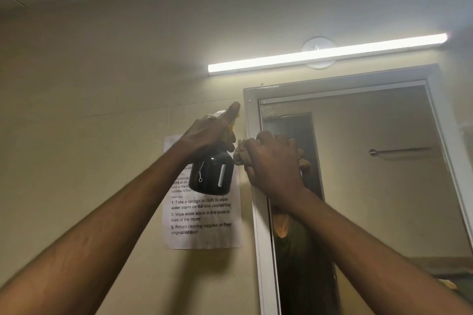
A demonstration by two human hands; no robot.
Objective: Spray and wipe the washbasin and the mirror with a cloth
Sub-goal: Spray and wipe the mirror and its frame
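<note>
Cloth (242, 155) on mirror (371, 186) — bottle (211, 174) aloft

Person, head-camera view: two bare forearms enter from the lower corners of the frame, uncovered from elbow to wrist, with no sleeve edge showing. Left hand (208, 133) bare, ungloved; no ring, watch or wristband seen on the side that shows. Right hand (275, 161) bare, ungloved, its wrist likewise unadorned. Fine hair and faint creases show along both forearms. Upper arms, shoulders and clothing lie outside the direct view; the dim reflection of the person is too dark to tell the clothing.
</note>
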